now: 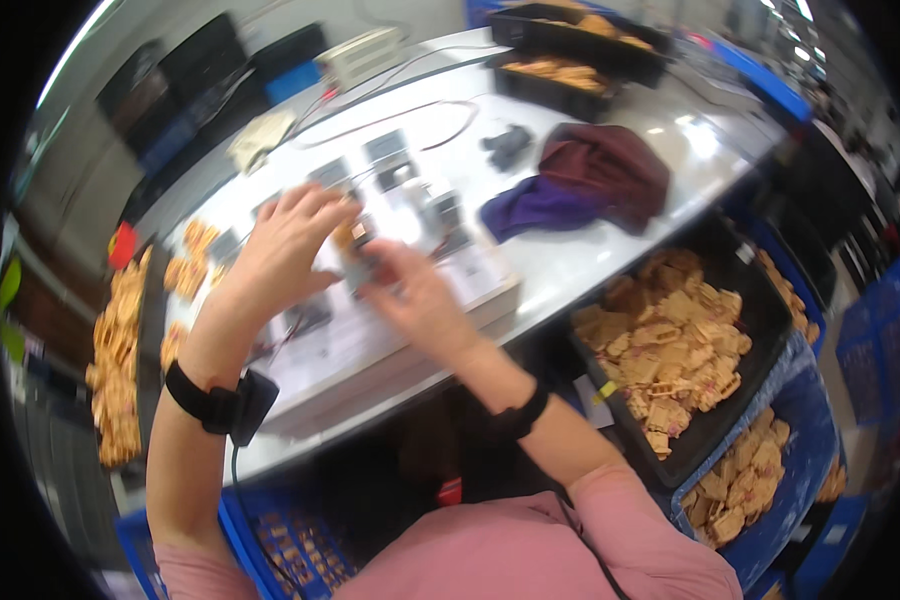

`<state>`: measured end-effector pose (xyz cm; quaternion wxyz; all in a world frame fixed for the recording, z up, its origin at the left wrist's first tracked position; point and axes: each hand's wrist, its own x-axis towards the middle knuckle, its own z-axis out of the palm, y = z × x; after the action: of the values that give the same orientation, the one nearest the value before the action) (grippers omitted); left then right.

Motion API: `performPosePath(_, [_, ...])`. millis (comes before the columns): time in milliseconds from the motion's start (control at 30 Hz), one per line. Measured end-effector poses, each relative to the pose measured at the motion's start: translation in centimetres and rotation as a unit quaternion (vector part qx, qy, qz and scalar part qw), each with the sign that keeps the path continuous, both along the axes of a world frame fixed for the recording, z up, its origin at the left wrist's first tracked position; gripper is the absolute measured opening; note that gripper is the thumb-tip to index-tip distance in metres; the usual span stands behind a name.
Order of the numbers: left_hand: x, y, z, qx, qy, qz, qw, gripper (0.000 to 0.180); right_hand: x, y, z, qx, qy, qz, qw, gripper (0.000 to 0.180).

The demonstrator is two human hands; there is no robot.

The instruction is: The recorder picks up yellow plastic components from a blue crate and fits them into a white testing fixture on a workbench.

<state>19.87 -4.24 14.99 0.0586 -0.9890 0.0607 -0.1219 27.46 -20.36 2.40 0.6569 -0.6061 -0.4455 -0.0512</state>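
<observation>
My left hand hovers over the white work board, its fingers stretched forward and its thumb apart. Just right of its fingertips stands a small tan-orange piece at a grey metal fixture. Close by on the near right, my right hand has its thumb and fingers drawn together at that fixture; what lies between them is blurred and partly hidden. Other grey fixtures stand on the board around my hands.
Tan plastic-like pieces fill a black tray at the left and a black bin at the right. Dark red and purple cloth lies on the table's right. Black trays stand at the back. A blue crate sits below.
</observation>
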Motion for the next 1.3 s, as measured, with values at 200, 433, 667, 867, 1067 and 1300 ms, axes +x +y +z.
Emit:
performPosePath(200, [4.8,0.9,-1.9,0.077,0.067,-0.039,0.994,0.037,0.8,-0.5,-0.6,-0.005,-0.001,0.047,0.999,0.029])
performPosePath(433, [4.1,0.9,-2.4,0.056,0.025,-0.054,0.997,0.040,0.8,-0.5,-0.9,0.036,0.030,0.084,0.995,0.028])
performPosePath(667, [4.4,3.3,0.8,0.056,-0.013,0.054,0.997,0.040,1.0,-0.6,-1.1,0.035,0.038,0.103,0.993,0.030])
performPosePath(867, [-0.4,-0.2,7.0,-0.184,-0.048,-0.063,0.980,0.044,-0.1,-2.5,0.6,0.104,0.002,-0.017,0.994,0.048])
performPosePath(1067, [-2.4,-12.6,-0.3,-0.430,0.125,-0.016,0.894,0.067,-1.4,-12.8,-0.3,0.051,0.049,0.067,0.995,0.063])
performPosePath(1300, [-10.5,-8.7,0.0,-0.399,-0.048,0.020,0.916,0.070,10.4,-32.3,-7.3,0.123,0.396,-0.240,0.878,0.025])
